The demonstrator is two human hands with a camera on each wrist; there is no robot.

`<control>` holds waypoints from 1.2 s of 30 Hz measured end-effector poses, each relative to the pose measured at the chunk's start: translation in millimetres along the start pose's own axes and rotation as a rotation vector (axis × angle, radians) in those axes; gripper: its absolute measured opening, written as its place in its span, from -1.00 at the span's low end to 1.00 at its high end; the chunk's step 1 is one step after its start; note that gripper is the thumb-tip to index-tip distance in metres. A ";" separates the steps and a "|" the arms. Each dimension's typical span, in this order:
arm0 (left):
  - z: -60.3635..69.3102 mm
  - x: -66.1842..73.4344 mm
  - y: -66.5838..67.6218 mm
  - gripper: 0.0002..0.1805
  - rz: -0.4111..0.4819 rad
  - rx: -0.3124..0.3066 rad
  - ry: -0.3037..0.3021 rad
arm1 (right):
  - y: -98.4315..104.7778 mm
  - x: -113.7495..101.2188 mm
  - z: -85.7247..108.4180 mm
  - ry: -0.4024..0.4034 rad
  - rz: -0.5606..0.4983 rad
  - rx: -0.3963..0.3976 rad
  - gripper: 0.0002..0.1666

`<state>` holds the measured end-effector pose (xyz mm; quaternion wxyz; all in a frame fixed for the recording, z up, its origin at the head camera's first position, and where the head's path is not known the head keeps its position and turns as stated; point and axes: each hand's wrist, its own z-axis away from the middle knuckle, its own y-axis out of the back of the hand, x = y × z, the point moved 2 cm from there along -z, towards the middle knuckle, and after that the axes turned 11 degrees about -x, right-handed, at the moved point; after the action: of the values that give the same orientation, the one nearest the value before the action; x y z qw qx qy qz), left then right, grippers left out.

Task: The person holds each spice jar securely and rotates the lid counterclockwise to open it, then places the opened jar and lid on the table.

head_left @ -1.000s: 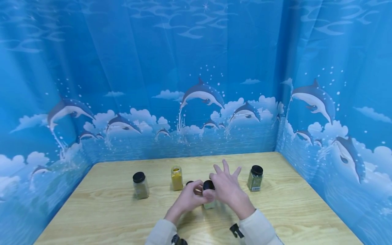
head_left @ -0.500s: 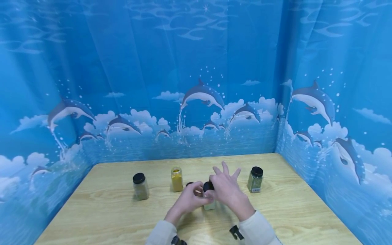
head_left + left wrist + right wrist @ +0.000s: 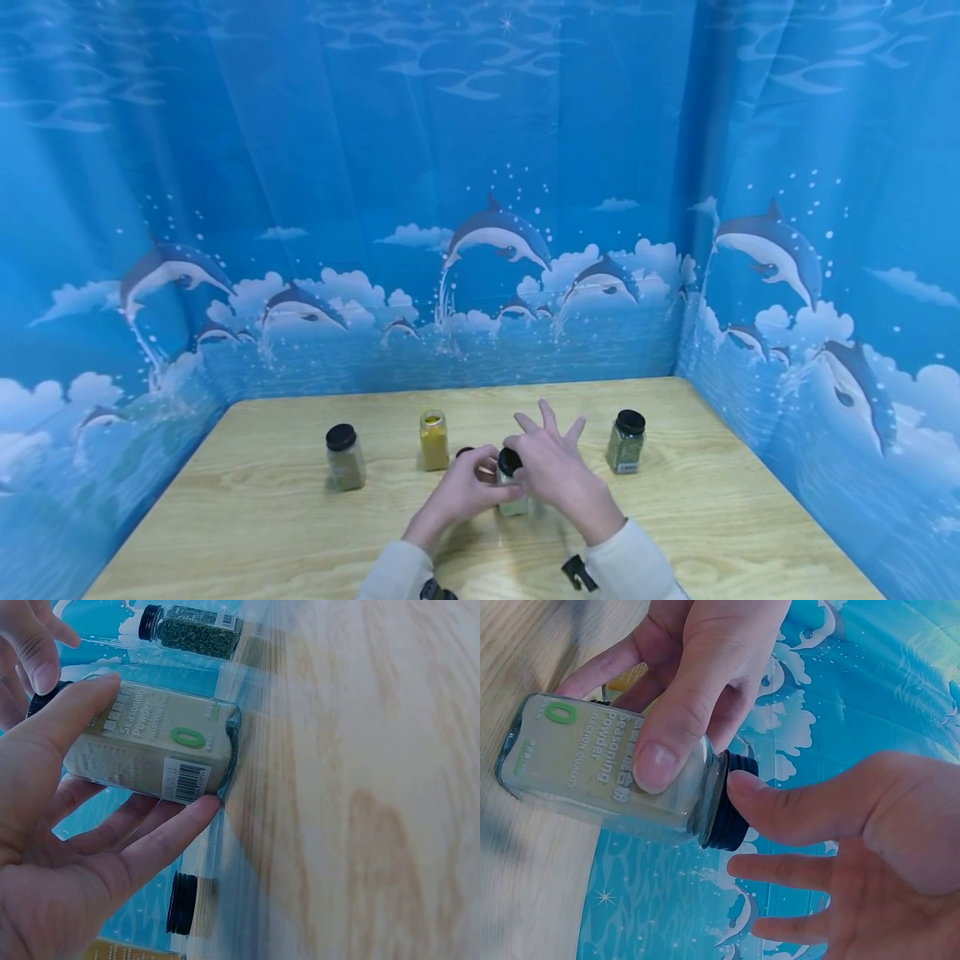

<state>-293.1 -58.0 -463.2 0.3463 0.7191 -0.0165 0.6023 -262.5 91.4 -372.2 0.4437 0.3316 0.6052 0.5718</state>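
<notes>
A black-lidded clear jar [image 3: 154, 739] of pale powder [image 3: 570, 761] is held upright in the left hand [image 3: 459, 490].

Held seasoning jar [image 3: 154, 742] reads "Seasoning Powder" in white, with Chinese characters beside it partly covered and a smaller line ending "QUALITY"; green "0" [image 3: 187, 736] plus barcode sticker [image 3: 185, 781] toward its base, barcode digits not legible. Herb jar [image 3: 626, 442] to its right in head view also carries a barcode label [image 3: 225, 620]; yellow jar [image 3: 433, 446] to its left has print too small to read.
</notes>
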 end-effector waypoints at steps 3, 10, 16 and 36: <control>0.1 0.5 0.1 -0.67 0.001 -0.002 0.005 | 0.2 0.0 0.2 0.001 -0.001 -0.004 -0.55; 0.6 1.5 0.4 -0.67 -0.002 0.001 -0.012 | 0.3 0.5 1.2 0.002 -0.010 -0.005 -0.47; 1.2 2.0 0.3 -0.68 0.001 0.003 -0.042 | 1.1 1.8 2.6 0.003 -0.032 0.027 -0.31; 0.0 -0.1 -0.3 -0.70 0.029 -0.001 -0.031 | 0.8 3.9 -0.5 -0.042 -0.025 0.095 -0.47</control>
<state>-293.0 -57.8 -463.5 0.3377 0.7279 -0.0325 0.5959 -264.5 94.8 -372.1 0.4472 0.3567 0.6262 0.5298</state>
